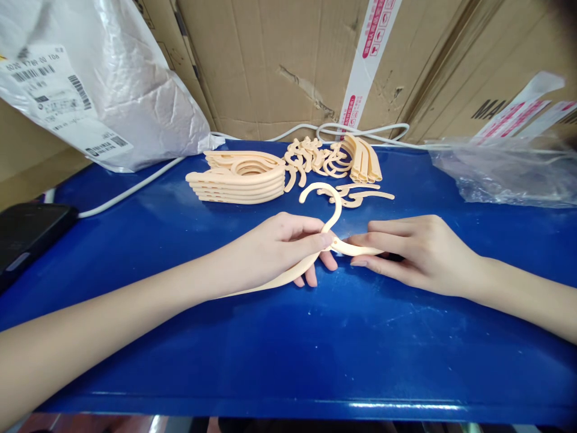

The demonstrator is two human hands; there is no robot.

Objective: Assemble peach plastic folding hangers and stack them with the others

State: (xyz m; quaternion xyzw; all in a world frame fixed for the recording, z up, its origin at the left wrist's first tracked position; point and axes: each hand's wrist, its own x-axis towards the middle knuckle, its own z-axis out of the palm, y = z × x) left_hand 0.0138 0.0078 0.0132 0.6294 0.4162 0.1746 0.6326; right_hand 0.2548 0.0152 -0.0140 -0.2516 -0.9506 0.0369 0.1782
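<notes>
Two hands (279,243), pinched closed, hold a cream hanger (336,242): slender curved arms (351,248), rounded hook (338,207).

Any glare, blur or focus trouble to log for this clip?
Head view: glints and pale reflections on the table; bright sheen on the bag; a dark, blurred patch in the top right corner; the bag label's smallest print unreadable; the hook outline of the hanger clear.

Left of the tape (366,66), the label (58,99) on the bag (135,75) showed barcodes (80,92) and "00 T06"; the tape bore pink characters and pictograms; right of it, a box (500,54) read "MA".
</notes>
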